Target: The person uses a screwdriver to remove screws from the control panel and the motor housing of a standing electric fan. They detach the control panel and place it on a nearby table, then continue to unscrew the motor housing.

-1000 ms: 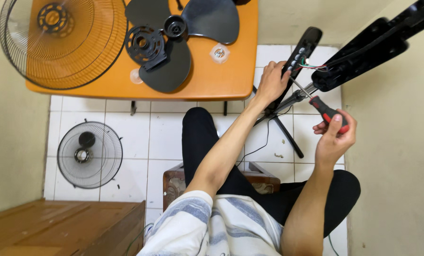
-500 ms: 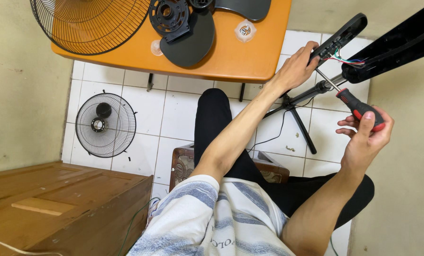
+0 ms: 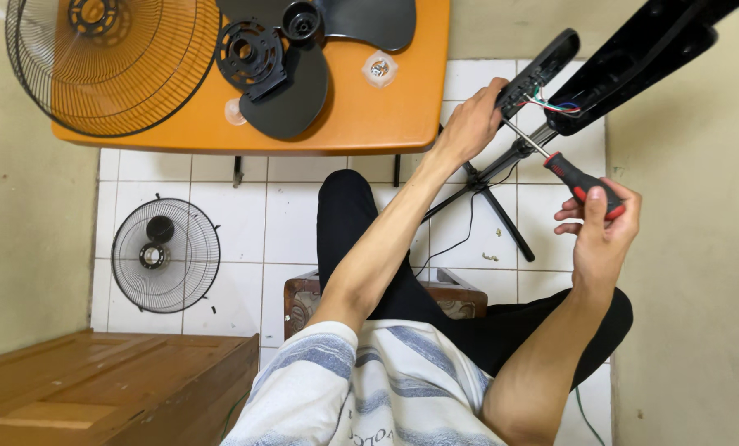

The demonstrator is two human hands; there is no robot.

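My left hand (image 3: 468, 125) grips a narrow black control panel (image 3: 541, 69) pulled off a black fan housing (image 3: 634, 58); coloured wires (image 3: 561, 106) run between the two. My right hand (image 3: 598, 230) holds a screwdriver (image 3: 569, 175) by its red and black handle, with the metal shaft pointing up-left to the panel's underside. Both arms reach out over my lap, above a tiled floor.
An orange table (image 3: 369, 116) carries a wire fan guard (image 3: 109, 62), black fan blades (image 3: 291, 78) and a small round part (image 3: 378, 68). Another wire guard (image 3: 165, 254) lies on the floor. A wooden cabinet (image 3: 105, 388) sits lower left; black stand legs (image 3: 493, 186) cross the tiles.
The view has shifted so the table and floor guard sit further right. My right hand moved up a little with the screwdriver; my left hand keeps its hold on the panel.
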